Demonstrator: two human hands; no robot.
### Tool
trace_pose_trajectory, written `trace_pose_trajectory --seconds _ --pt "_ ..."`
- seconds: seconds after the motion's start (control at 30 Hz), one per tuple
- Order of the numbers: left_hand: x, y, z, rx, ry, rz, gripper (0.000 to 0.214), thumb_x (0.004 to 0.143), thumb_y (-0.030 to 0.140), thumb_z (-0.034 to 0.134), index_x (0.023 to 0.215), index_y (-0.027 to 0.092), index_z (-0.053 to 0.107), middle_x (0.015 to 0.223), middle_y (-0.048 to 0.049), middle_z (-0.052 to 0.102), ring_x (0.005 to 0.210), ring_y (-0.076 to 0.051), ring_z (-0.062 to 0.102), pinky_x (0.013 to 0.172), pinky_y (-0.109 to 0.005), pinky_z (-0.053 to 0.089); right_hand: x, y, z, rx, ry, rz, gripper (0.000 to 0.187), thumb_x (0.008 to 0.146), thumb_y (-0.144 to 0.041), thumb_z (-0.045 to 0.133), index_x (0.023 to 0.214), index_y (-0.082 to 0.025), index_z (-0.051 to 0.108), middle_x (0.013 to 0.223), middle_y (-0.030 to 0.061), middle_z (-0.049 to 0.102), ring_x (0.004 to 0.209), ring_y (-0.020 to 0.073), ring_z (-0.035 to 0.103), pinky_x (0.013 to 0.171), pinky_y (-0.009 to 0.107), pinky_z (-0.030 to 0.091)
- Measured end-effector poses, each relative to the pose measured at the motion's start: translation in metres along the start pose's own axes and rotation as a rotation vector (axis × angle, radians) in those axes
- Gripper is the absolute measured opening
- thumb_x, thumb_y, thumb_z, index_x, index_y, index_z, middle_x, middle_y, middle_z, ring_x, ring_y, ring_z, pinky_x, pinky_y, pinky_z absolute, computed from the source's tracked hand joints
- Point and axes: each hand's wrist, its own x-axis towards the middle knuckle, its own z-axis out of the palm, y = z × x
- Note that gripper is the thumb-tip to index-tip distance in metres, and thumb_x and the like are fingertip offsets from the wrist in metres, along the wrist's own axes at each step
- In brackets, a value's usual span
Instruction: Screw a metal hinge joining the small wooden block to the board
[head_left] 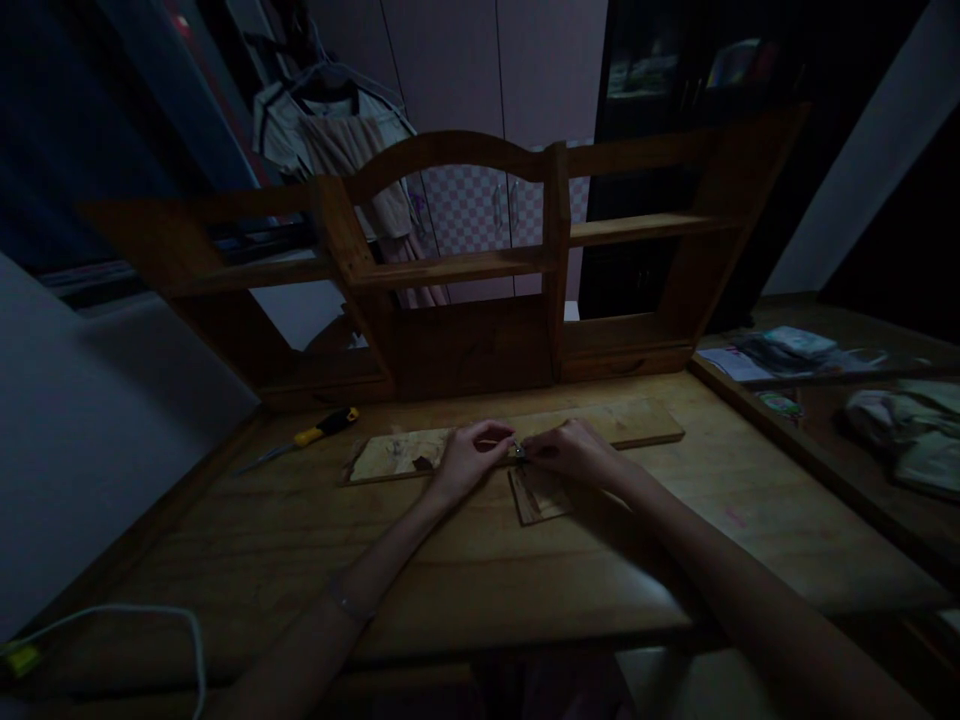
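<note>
Head view: I see a metal bit [519, 451] over the board [645, 420], pinched in the right hand's [574, 450] fingertips; the left hand's [471, 458] curled fingertips meet it, their grip unclear.

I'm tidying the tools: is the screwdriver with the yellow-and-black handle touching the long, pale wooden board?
Apart: the head view shows brown wooden tabletop between the yellow-and-black screwdriver and the left end of the board.
</note>
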Motion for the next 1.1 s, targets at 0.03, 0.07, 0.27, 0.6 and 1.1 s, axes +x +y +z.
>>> trace_pose_trajectory --seconds 0.03,0.07,0.27,0.6,1.1 --pt "-0.001 0.000 0.000 0.016 0.003 0.010 0.019 0.085 0.033 0.067 0.095 0.018 0.072 0.093 -0.0063 0.073 0.085 -0.019 0.070 0.079 -0.032 0.059 0.000 0.000 0.000 0.000 0.000 0.000 0.019 0.086 -0.025 0.060 0.096 -0.027 0.076 0.080 0.0015 0.075 0.066 0.0130 0.067 0.058 0.022 0.035" --pt "-0.002 0.001 -0.001 0.032 0.006 0.020 0.017 0.085 0.032 0.067 0.095 0.019 0.072 0.093 -0.0058 0.073 0.085 -0.019 0.070 0.078 -0.031 0.059 0.001 0.000 0.000 -0.001 0.001 0.000 0.018 0.086 -0.026 0.060 0.095 -0.026 0.076 0.080 0.0019 0.075 0.066 0.0134 0.067 0.058 0.022 0.035" --pt "-0.003 0.007 0.002 0.117 -0.018 0.106 0.012 0.087 0.024 0.065 0.095 0.020 0.073 0.094 -0.0046 0.072 0.086 -0.018 0.068 0.078 -0.029 0.057 0.001 0.004 0.003 0.015 0.011 -0.002 0.020 0.087 -0.027 0.059 0.098 -0.028 0.076 0.087 0.0016 0.076 0.070 0.0144 0.069 0.061 0.022 0.039" --pt "-0.004 0.009 0.001 0.207 -0.121 0.229 0.022 0.088 0.012 0.060 0.103 0.023 0.072 0.099 -0.0028 0.072 0.092 -0.017 0.067 0.083 -0.030 0.053 0.000 0.005 0.006 0.024 0.010 0.004 0.020 0.088 -0.027 0.059 0.099 -0.027 0.076 0.085 0.0019 0.076 0.071 0.0155 0.069 0.065 0.023 0.042" --pt "-0.004 0.003 -0.002 0.207 -0.140 0.181 0.032 0.090 0.019 0.061 0.121 0.025 0.065 0.114 -0.0043 0.070 0.103 -0.019 0.066 0.093 -0.033 0.050 0.001 -0.004 -0.019 0.281 0.368 0.169 0.030 0.093 -0.042 0.054 0.096 -0.021 0.075 0.094 0.0038 0.075 0.087 0.0191 0.070 0.076 0.026 0.051"
